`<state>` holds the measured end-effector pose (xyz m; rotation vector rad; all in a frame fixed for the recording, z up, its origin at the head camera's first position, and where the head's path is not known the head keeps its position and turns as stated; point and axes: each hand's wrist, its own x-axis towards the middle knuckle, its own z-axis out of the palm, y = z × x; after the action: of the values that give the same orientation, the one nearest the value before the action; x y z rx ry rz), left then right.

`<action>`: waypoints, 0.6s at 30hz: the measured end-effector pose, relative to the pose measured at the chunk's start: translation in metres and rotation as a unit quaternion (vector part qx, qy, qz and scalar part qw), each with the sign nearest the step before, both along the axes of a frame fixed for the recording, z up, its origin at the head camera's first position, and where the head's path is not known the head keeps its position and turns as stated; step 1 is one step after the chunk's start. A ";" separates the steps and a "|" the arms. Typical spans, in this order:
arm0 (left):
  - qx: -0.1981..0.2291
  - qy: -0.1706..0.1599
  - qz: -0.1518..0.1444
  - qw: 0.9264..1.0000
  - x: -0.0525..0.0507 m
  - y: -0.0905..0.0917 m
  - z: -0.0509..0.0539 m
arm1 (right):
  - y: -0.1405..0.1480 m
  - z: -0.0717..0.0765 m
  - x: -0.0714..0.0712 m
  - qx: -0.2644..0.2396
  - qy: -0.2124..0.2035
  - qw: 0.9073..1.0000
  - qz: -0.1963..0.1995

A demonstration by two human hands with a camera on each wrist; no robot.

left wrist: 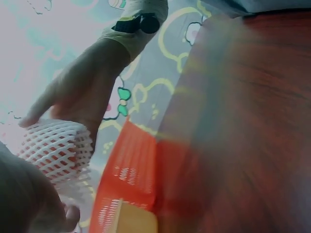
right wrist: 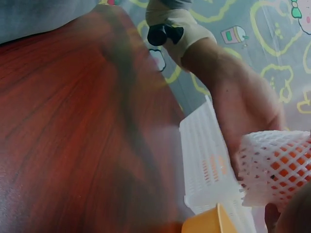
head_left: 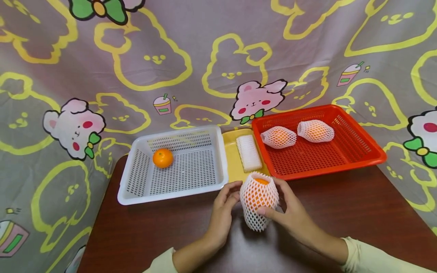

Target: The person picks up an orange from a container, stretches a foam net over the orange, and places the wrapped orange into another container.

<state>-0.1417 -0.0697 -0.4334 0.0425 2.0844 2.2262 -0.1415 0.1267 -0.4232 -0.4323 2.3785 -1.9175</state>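
Observation:
An orange in a white foam net (head_left: 258, 203) is held above the table's front part, its top showing orange through the net's opening. My right hand (head_left: 296, 217) grips it from the right, thumb across the front. From the left, my left hand (head_left: 221, 214) holds its side with bent fingers. Both wrist views show the netted orange (left wrist: 56, 150) between the hands; in the right wrist view the net (right wrist: 277, 162) partly hides the fingers. A bare orange (head_left: 162, 158) sits in the white basket (head_left: 184, 172).
The red basket (head_left: 307, 167) at the right holds two netted oranges (head_left: 279, 137). Between the baskets, a yellow tray (head_left: 232, 151) carries white foam nets (head_left: 249, 152). A patterned cloth (head_left: 191, 49) hangs behind the dark wooden table (head_left: 136, 235).

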 end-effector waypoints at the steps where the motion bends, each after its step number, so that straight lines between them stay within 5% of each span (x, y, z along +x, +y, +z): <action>1: 0.009 0.013 -0.017 1.000 0.001 -0.002 0.003 | 0.001 0.000 -0.002 -0.007 -0.002 1.000 0.002; 5: 0.051 0.053 -0.100 0.992 0.000 -0.006 0.008 | 0.003 0.001 -0.006 -0.029 -0.006 0.999 0.015; 8: 0.081 0.057 -0.136 0.986 -0.003 -0.007 0.006 | 0.005 0.002 -0.009 -0.028 -0.003 0.999 0.025; 18: 0.105 0.052 -0.160 0.980 -0.002 -0.005 0.001 | 0.011 -0.001 -0.011 -0.033 -0.001 0.998 0.057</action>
<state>-0.1436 -0.0747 -0.4328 0.4828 1.7278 2.2693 -0.1528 0.1381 -0.4240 -0.5569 2.2428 -1.9493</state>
